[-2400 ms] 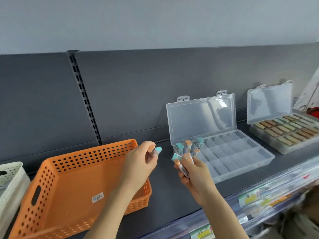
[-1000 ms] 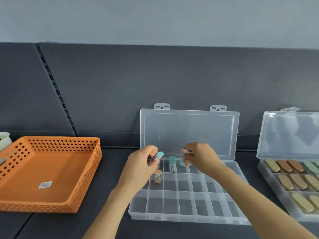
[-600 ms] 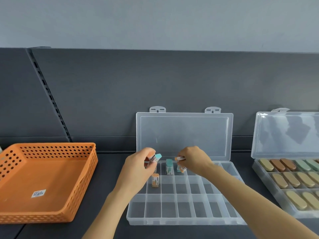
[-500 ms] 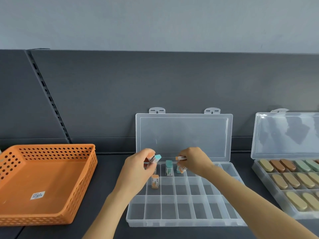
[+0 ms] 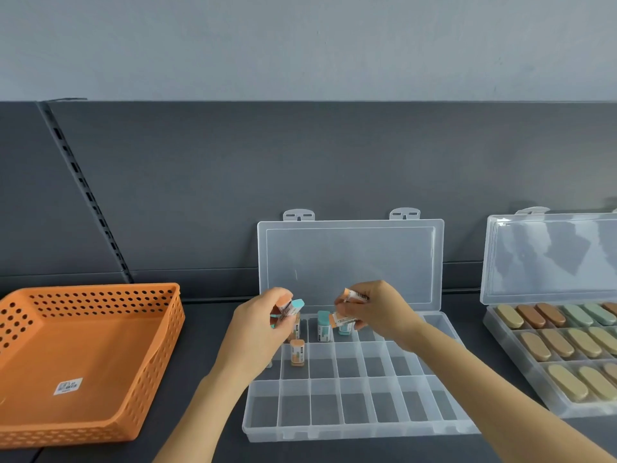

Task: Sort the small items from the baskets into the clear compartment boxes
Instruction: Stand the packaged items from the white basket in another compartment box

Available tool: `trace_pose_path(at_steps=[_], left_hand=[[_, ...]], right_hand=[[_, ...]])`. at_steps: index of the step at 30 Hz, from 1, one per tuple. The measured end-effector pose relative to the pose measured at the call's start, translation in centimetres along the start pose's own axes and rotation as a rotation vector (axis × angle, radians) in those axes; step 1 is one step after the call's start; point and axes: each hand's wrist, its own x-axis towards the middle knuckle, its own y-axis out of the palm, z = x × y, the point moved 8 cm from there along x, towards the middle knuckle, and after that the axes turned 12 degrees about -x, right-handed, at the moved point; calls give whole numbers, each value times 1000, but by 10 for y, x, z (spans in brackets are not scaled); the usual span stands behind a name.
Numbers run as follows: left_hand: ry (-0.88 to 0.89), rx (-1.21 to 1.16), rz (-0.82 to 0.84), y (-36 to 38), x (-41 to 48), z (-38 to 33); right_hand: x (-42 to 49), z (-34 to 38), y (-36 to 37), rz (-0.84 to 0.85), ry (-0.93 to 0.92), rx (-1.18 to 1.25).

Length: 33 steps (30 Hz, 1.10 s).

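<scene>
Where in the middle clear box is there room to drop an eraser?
Free: the whole front row of the box, and the middle row right of the orange eraser. Crowded: back-left corner, where the left hand and right hand hold erasers above a standing teal eraser.

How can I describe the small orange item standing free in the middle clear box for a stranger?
Find the open clear box in the centre, right of the orange basket. In its middle row, second compartment from the left, a small orange item stands upright. Unlike the teal-topped item one row behind, it is orange and stands alone in its compartment.
</scene>
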Motion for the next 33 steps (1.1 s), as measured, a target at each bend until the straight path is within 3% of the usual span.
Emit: trace_pose_path(at_steps=[5, 22, 33], left_hand=[[-5, -30, 1, -9, -6, 7], [21, -77, -46, -34, -25, 27], [19, -77, -21, -33, -26, 31]], right_hand=[[-16, 18, 21, 108, -20, 73], [-29, 65, 78, 21, -480, -558], [-45, 62, 88, 4, -492, -587]])
